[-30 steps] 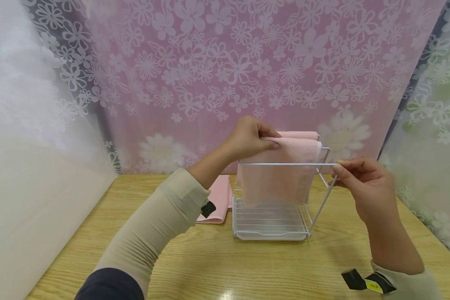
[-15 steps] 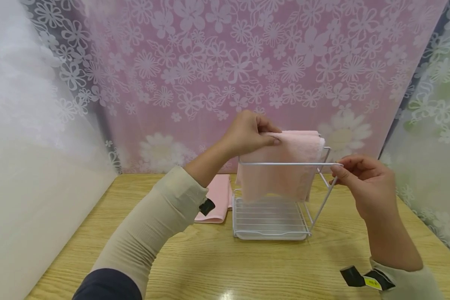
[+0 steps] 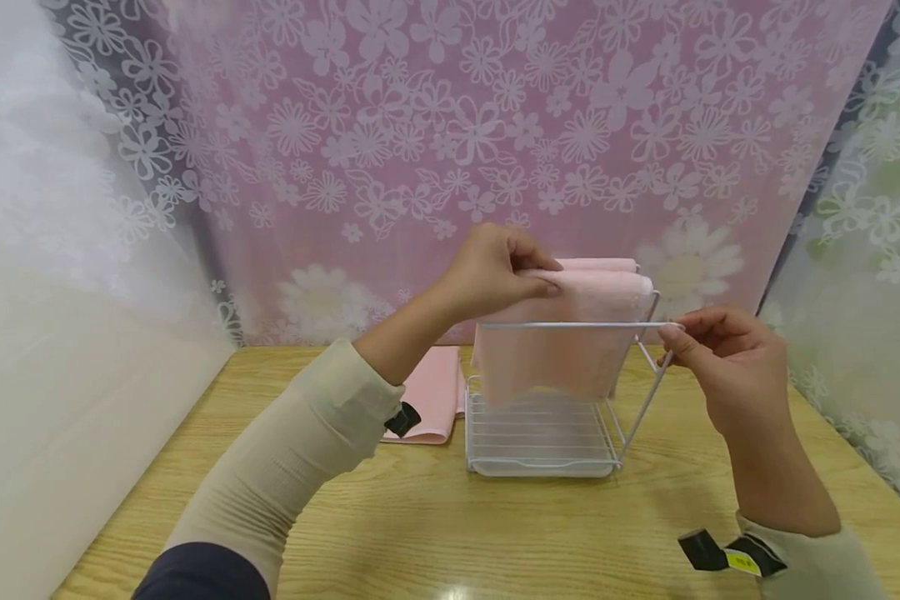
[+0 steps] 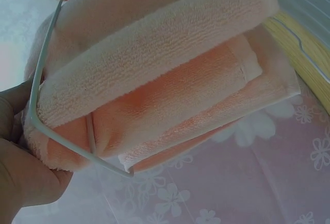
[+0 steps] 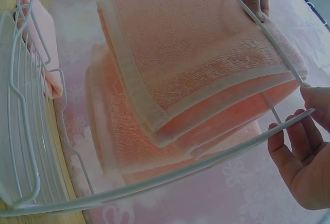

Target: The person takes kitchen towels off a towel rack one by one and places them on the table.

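My left hand (image 3: 495, 271) pinches the top fold of a pink towel (image 3: 555, 362) between thumb and fingers. The towel hangs folded over the white wire rack, behind its upper front bar (image 3: 570, 324). My right hand (image 3: 731, 367) pinches the rack's upper right front corner, thumb on the near side. A second folded pink towel (image 3: 600, 264) hangs just behind the first. In the right wrist view, the first towel (image 5: 191, 44) shows layered, pale-edged folds. The left wrist view has my left thumb and fingers (image 4: 31, 177) at the towel's end beside the bent wire (image 4: 46, 49).
Another folded pink towel (image 3: 433, 396) lies on the wooden table (image 3: 435, 517), left of the rack. A wire shelf over a pale tray (image 3: 540, 469) forms the rack's base. A pink flowered curtain (image 3: 420, 167) stands behind, with pale sheets at both sides.
The first towel's right end has shifted slightly right and up, and its lower edge sits a little higher. My left forearm has drawn slightly left. The right hand keeps its grip on the rack.
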A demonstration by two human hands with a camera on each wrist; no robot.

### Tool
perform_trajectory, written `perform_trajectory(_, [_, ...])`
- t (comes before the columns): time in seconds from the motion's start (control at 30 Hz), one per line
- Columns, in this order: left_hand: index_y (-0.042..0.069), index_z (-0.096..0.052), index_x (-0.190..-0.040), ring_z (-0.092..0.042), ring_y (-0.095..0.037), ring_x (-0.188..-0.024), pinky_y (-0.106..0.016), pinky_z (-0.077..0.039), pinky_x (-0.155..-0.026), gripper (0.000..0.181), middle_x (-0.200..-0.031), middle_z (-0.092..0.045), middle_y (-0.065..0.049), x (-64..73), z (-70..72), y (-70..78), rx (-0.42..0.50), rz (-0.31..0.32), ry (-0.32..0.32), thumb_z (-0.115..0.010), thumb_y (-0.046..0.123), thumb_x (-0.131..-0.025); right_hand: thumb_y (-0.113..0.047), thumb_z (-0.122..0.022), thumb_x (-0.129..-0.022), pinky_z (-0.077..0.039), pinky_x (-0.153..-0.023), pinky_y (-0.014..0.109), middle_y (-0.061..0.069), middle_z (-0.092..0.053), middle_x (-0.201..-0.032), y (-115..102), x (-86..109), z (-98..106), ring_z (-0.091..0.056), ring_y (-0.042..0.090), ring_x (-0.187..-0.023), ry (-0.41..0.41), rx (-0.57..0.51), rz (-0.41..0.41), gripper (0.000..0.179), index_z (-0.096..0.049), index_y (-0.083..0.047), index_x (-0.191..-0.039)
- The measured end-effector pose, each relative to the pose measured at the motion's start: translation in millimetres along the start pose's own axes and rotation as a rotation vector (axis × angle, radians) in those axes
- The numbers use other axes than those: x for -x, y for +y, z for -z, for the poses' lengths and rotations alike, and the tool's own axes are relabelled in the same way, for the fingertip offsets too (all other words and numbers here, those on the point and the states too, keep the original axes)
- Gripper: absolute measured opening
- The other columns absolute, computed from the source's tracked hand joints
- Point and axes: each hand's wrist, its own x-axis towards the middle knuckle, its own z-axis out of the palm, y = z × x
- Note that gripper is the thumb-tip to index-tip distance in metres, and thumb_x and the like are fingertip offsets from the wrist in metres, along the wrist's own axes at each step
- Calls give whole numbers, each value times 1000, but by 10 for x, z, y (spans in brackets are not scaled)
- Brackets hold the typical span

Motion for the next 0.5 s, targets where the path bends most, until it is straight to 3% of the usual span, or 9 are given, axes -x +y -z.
perform_trajectory(0.5, [8, -79, -95, -50, -6, -63, -18, -40, -55, 20, -82, -72, 4, 121, 34, 94, 10, 59, -9, -85, 12, -76, 25, -55, -85, -56, -60, 25, 12, -67, -81, -2, -7, -3, -61, 21, -59, -6, -10, 5, 8, -59, 20, -89])
